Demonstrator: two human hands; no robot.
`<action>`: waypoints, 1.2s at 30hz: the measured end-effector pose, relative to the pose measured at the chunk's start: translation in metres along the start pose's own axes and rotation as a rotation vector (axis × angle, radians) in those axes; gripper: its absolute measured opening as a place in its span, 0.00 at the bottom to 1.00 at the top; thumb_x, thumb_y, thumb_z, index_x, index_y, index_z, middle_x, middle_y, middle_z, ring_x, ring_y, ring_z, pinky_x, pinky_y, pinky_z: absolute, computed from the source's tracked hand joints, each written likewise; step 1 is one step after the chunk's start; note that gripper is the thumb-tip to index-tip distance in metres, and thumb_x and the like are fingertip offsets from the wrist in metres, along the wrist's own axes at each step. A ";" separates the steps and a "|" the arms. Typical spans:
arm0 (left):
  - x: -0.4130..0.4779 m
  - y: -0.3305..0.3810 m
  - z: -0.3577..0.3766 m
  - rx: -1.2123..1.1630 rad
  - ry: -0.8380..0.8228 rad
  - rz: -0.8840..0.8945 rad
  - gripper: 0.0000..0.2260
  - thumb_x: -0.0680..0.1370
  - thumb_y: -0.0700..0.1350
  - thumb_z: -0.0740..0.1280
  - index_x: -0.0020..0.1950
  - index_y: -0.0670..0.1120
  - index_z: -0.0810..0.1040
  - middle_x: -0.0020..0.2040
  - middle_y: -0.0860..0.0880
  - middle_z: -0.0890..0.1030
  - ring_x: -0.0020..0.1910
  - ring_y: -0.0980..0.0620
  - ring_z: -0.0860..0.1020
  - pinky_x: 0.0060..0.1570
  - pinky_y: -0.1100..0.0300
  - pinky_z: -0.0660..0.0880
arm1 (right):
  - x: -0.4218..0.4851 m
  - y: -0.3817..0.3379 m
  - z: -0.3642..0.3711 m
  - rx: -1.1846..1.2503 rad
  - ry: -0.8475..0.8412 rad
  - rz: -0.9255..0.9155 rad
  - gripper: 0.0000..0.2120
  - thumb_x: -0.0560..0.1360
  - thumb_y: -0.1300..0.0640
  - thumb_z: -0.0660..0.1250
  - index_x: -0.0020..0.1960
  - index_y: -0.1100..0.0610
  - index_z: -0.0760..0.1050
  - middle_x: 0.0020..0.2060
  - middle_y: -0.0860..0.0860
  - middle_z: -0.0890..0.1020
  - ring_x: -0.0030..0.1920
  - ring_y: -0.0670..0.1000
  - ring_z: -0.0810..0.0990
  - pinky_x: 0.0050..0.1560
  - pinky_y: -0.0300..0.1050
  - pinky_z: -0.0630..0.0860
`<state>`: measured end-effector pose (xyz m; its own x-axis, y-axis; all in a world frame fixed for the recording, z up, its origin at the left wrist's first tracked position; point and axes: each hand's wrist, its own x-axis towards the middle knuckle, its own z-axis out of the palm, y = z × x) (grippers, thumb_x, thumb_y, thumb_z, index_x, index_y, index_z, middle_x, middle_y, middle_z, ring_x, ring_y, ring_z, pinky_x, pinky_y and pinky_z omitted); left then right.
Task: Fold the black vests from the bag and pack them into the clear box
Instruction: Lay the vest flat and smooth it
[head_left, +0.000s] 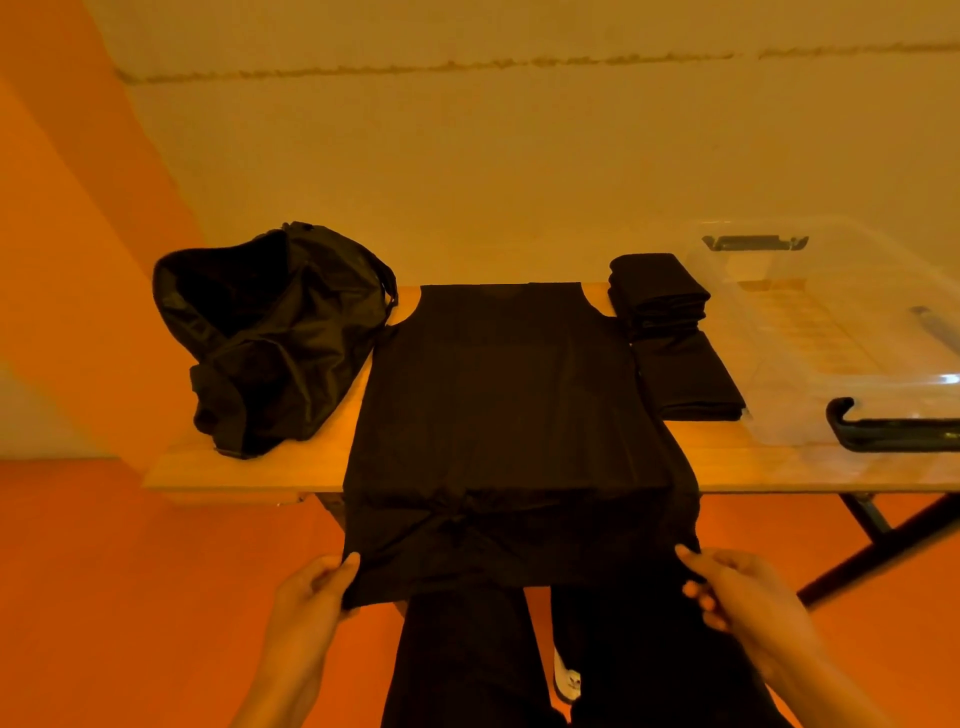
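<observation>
Far left on the wooden surface: black bag, slumped, mouth gaping toward the far left, 1 edge touching the spread vest beside it.

Low in the view, left hand pinching the vest's near left corner, thumb on top, fingers curled under the cloth, held off the surface's near edge.

In the middle: 1 black vest laid flat, neck and armholes toward the wall, body across the surface, hem draped over the near edge and stretched between the 2 hands. Small gathered knot or tie in the cloth just below that edge. Under the hem, dark trousers and a bit of a shoe.

Right hand gripping the near right corner, thumb above, fingers tucked beneath, level with the left and well apart from it.

Right of the spread vest, 2 piles of folded vests, 1 behind the other, just beside the clear box.

Far right: the box on the surface, a dark clip at its far end and another at its near end; contents too hard to make out through the plastic.
</observation>
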<state>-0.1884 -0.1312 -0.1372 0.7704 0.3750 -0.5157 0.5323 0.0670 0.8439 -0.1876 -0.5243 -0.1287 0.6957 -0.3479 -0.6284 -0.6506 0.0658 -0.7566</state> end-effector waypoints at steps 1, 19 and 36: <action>0.002 -0.001 0.001 -0.004 -0.025 -0.019 0.11 0.82 0.44 0.68 0.48 0.37 0.82 0.51 0.37 0.83 0.49 0.44 0.81 0.46 0.52 0.75 | -0.002 -0.002 -0.001 -0.016 -0.015 0.006 0.09 0.79 0.60 0.71 0.44 0.66 0.78 0.26 0.54 0.75 0.24 0.48 0.66 0.19 0.37 0.63; -0.027 0.041 -0.016 -0.111 -0.069 0.012 0.09 0.81 0.42 0.68 0.45 0.38 0.80 0.47 0.40 0.79 0.42 0.46 0.76 0.44 0.51 0.74 | -0.025 -0.029 -0.019 0.130 -0.072 -0.034 0.08 0.78 0.62 0.70 0.41 0.62 0.75 0.24 0.52 0.73 0.23 0.47 0.67 0.19 0.36 0.63; -0.046 0.007 -0.008 0.009 0.056 0.199 0.05 0.82 0.44 0.66 0.55 0.44 0.77 0.47 0.44 0.85 0.47 0.44 0.84 0.44 0.53 0.79 | -0.040 -0.001 -0.012 0.007 0.086 -0.149 0.09 0.79 0.56 0.71 0.54 0.62 0.77 0.30 0.56 0.78 0.27 0.50 0.71 0.24 0.43 0.67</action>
<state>-0.2223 -0.1407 -0.1063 0.8400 0.4310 -0.3296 0.3749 -0.0219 0.9268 -0.2184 -0.5220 -0.1001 0.7557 -0.4330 -0.4913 -0.5395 0.0136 -0.8419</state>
